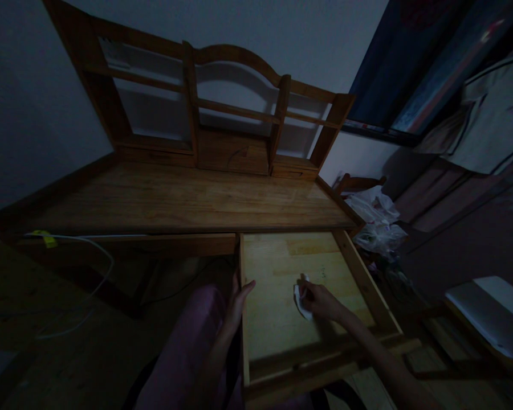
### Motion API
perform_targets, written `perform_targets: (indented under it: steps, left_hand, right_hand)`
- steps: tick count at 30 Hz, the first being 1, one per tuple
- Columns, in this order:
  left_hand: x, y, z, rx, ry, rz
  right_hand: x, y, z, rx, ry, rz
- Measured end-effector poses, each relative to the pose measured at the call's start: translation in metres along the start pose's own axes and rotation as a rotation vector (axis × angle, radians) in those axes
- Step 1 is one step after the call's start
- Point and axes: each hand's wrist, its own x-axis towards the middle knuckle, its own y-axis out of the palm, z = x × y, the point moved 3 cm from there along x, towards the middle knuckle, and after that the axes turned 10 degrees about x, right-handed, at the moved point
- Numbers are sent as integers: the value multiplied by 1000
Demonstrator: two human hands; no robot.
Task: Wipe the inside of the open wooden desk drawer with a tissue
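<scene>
No legible text, seemingly.

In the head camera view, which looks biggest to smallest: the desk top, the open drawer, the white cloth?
1. desk top
2. open drawer, though it lies nearer the camera
3. white cloth, in the right hand
</scene>
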Motion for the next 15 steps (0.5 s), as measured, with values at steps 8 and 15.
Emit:
perform_targets:
  steps: [8, 15]
  left_hand:
    - [-5, 2, -5, -11, -19, 14]
    - [-5, 2, -6, 12, -26, 25]
  right_hand:
    - [38, -41, -23, -276, 144, -168]
    - [27, -65, -52, -509, 243, -166]
